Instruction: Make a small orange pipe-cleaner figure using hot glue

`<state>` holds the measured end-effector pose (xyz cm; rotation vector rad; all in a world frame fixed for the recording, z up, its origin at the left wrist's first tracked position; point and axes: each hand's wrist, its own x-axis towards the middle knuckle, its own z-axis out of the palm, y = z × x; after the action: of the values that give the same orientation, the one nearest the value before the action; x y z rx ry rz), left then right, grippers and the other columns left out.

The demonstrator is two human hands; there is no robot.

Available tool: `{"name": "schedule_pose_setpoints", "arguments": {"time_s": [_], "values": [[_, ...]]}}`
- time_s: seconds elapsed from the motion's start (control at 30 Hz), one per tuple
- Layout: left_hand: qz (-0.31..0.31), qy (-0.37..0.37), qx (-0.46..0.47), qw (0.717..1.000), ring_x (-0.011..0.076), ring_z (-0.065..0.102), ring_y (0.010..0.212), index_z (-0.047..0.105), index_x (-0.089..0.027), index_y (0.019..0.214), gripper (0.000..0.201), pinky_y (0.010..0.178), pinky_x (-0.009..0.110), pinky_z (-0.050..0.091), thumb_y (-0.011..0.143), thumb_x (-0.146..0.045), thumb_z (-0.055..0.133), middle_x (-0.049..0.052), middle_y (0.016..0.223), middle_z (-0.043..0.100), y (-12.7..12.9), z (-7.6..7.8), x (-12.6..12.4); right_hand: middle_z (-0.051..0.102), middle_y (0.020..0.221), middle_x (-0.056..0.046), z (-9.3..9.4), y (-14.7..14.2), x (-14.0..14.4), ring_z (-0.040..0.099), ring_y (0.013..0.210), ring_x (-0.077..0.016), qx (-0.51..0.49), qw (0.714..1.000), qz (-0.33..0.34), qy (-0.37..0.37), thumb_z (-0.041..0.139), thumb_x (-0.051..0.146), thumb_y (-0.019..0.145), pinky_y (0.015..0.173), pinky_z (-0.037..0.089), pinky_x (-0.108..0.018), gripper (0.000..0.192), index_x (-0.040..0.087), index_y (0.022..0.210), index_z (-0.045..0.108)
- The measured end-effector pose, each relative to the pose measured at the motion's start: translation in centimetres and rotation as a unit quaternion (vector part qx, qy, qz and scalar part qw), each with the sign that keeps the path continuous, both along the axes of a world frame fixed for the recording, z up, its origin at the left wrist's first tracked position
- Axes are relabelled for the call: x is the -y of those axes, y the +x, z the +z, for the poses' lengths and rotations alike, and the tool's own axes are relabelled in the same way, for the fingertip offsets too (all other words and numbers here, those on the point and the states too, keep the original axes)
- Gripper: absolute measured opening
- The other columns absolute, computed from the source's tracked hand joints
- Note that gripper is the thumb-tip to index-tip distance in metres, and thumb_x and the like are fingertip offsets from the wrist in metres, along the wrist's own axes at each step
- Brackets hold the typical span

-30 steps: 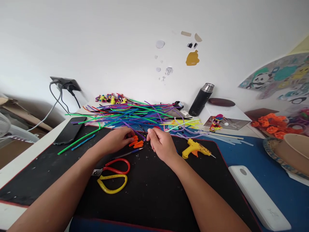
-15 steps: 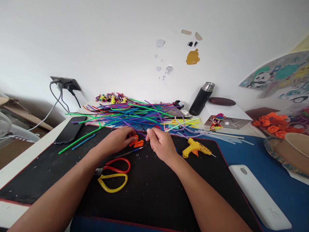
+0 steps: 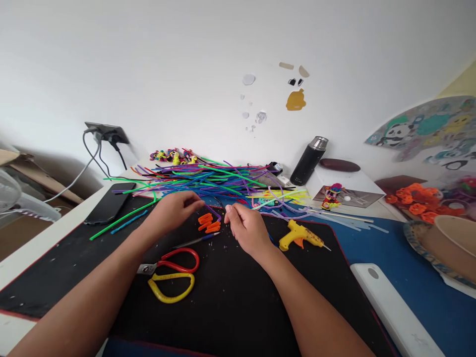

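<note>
A heap of colourful pipe cleaners (image 3: 208, 178) lies at the back of the black mat (image 3: 230, 302). My left hand (image 3: 174, 210) pinches a purple pipe cleaner (image 3: 212, 211) at the heap's near edge. The strand curves down to my right hand (image 3: 247, 228), whose fingers pinch its other end. Between the hands, on the mat, lie several short orange folded pieces (image 3: 208, 223). A thin blue-tipped tool (image 3: 195, 241) lies just below them.
Red and yellow scissors (image 3: 169, 275) lie near my left forearm. A yellow glue gun (image 3: 299, 235) sits right of my right hand. A black phone (image 3: 109, 208) lies left, a black flask (image 3: 308, 161) at the back, a white bar (image 3: 394, 310) at right.
My left hand has lifted off the orange pieces and moved up-left, drawing the purple strand out. The view has tilted slightly downward.
</note>
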<state>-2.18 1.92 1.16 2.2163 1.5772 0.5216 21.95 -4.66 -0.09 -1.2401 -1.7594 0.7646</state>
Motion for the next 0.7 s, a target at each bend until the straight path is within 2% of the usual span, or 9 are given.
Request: {"name": "schedule_pose_setpoints", "arguments": {"time_s": [0.07, 0.13, 0.2, 0.3, 0.37, 0.5, 0.6, 0.7], "values": [[0.041, 0.049, 0.011, 0.998, 0.0273, 0.071, 0.085, 0.072, -0.025, 0.098, 0.042, 0.074, 0.035, 0.049, 0.097, -0.061, 0.051, 0.005, 0.095, 0.079, -0.7, 0.5, -0.7, 0.056, 0.054, 0.004, 0.1, 0.1, 0.0, 0.059, 0.053, -0.016, 0.015, 1.0, -0.005, 0.01, 0.039, 0.051, 0.113, 0.062, 0.041, -0.027, 0.048, 0.024, 0.079, 0.06], [0.038, 0.081, -0.017, 0.996, 0.0294, 0.072, 0.094, 0.072, -0.024, 0.109, 0.036, 0.081, 0.037, 0.052, 0.096, -0.052, 0.053, 0.008, 0.107, 0.08, -1.4, 0.8, -1.7, 0.059, 0.058, 0.002, 0.2, 0.1, 0.0, 0.061, 0.056, -0.0168, 0.038, 0.999, -0.002, 0.027, 0.039, 0.049, 0.113, 0.063, 0.04, -0.027, 0.047, 0.024, 0.079, 0.061], [-0.017, 0.088, -0.082, 0.993, 0.0314, 0.072, 0.108, 0.072, -0.024, 0.119, 0.034, 0.093, 0.04, 0.054, 0.094, -0.037, 0.055, 0.01, 0.121, 0.077, -2.0, 1.2, -3.0, 0.064, 0.064, 0.0, 0.2, -0.1, 0.1, 0.064, 0.061, -0.0178, 0.07, 0.997, 0.004, 0.045, 0.039, 0.046, 0.113, 0.064, 0.04, -0.028, 0.045, 0.024, 0.08, 0.061], [-0.133, 0.084, -0.18, 0.971, 0.0325, 0.066, 0.127, 0.074, -0.028, 0.125, 0.042, 0.108, 0.041, 0.05, 0.086, -0.022, 0.058, 0.01, 0.134, 0.072, -2.5, 1.8, -5.0, 0.068, 0.069, -0.003, 0.2, -0.3, 0.2, 0.065, 0.065, -0.0187, 0.102, 0.993, 0.01, 0.06, 0.04, 0.042, 0.112, 0.064, 0.038, -0.028, 0.043, 0.024, 0.079, 0.059], [-0.173, 0.083, -0.222, 0.956, 0.0332, 0.065, 0.126, 0.076, -0.028, 0.122, 0.041, 0.107, 0.041, 0.05, 0.084, -0.019, 0.062, 0.011, 0.132, 0.071, -2.3, 1.9, -5.9, 0.067, 0.069, -0.003, 0.2, -0.4, 0.3, 0.064, 0.064, -0.0186, 0.107, 0.992, 0.012, 0.061, 0.04, 0.041, 0.112, 0.063, 0.036, -0.029, 0.042, 0.024, 0.078, 0.058], [-0.219, 0.059, -0.26, 0.939, 0.0334, 0.067, 0.112, 0.08, -0.025, 0.104, 0.024, 0.097, 0.042, 0.054, 0.088, -0.022, 0.062, 0.014, 0.114, 0.072, -1.5, 1.5, -6.7, 0.069, 0.07, -0.003, 0.3, -0.3, 0.2, 0.065, 0.064, -0.0186, 0.109, 0.992, 0.015, 0.062, 0.04, 0.04, 0.112, 0.064, 0.036, -0.029, 0.042, 0.023, 0.078, 0.058], [-0.232, 0.061, -0.246, 0.939, 0.0317, 0.067, 0.106, 0.08, -0.024, 0.094, 0.023, 0.094, 0.041, 0.054, 0.093, -0.024, 0.057, 0.014, 0.106, 0.072, -1.2, 1.1, -7.2, 0.068, 0.07, -0.003, 0.2, -0.3, 0.1, 0.065, 0.065, -0.0187, 0.119, 0.991, 0.012, 0.064, 0.04, 0.04, 0.113, 0.063, 0.034, -0.029, 0.042, 0.023, 0.078, 0.057], [-0.23, 0.085, -0.202, 0.948, 0.0303, 0.068, 0.106, 0.081, -0.024, 0.092, 0.028, 0.099, 0.041, 0.052, 0.097, -0.03, 0.053, 0.014, 0.106, 0.075, -1.2, 1.2, -8.0, 0.07, 0.071, -0.003, -0.1, -0.4, 0.1, 0.066, 0.067, -0.0188, 0.136, 0.988, 0.013, 0.066, 0.04, 0.039, 0.113, 0.063, 0.032, -0.03, 0.042, 0.023, 0.079, 0.057]]}}
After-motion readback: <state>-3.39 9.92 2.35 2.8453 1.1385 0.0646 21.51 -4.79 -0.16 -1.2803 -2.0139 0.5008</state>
